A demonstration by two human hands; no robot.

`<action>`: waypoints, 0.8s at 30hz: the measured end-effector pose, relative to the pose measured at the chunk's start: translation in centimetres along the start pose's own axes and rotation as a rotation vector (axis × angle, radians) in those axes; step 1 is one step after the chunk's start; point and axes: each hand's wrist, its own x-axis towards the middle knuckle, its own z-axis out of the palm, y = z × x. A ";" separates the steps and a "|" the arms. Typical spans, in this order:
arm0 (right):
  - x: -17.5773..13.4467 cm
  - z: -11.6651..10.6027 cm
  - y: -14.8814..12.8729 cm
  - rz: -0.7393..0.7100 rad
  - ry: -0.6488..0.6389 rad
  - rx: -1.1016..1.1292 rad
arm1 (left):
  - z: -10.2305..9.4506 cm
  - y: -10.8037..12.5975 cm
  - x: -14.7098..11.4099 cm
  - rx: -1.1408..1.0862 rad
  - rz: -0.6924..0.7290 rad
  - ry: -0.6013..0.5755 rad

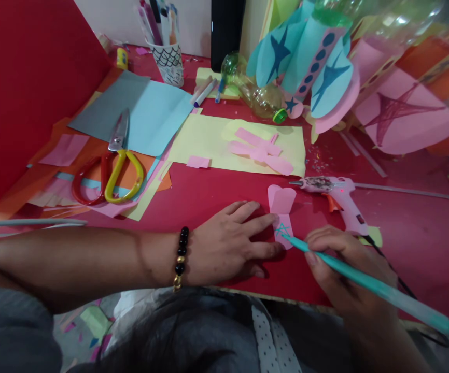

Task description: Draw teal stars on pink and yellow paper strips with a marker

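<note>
In my right hand [349, 269] a teal felt-tip pen [364, 280] is gripped, its tip touching a small pink paper cutout [283, 207]. The cutout's upper end has rounded lobes, and a teal star outline shows on its lower part. My left hand [236, 241] lies flat on the red table with fingers spread, its fingertips against the cutout's left edge. Just beyond my right hand rests a pink hot glue gun [341, 194] with a small red light on it.
Scissors [119, 171] lie on coloured paper sheets [142, 111] at the left. More pink cutouts [261, 150] rest on a yellow sheet [209, 137]. A cup of pens [168, 62], a plastic bottle [257, 93] and decorated paper-and-bottle models [306, 62] stand at the back.
</note>
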 end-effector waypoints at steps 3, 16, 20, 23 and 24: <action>0.0 -0.1 0.2 -0.028 -0.077 0.016 | 0.1 0.0 0.0 0.000 0.007 0.007; -0.1 -0.2 0.5 0.006 -0.152 0.000 | 0.1 -0.1 0.0 0.003 0.006 0.016; -0.1 -0.2 0.5 0.028 -0.165 -0.003 | 0.1 0.0 0.1 0.008 0.004 -0.005; -0.1 -0.2 0.5 0.049 -0.157 -0.023 | 0.1 0.0 0.1 0.003 0.000 0.004; -0.1 -0.2 0.5 0.051 -0.152 -0.030 | 0.1 0.0 0.1 0.001 0.001 0.010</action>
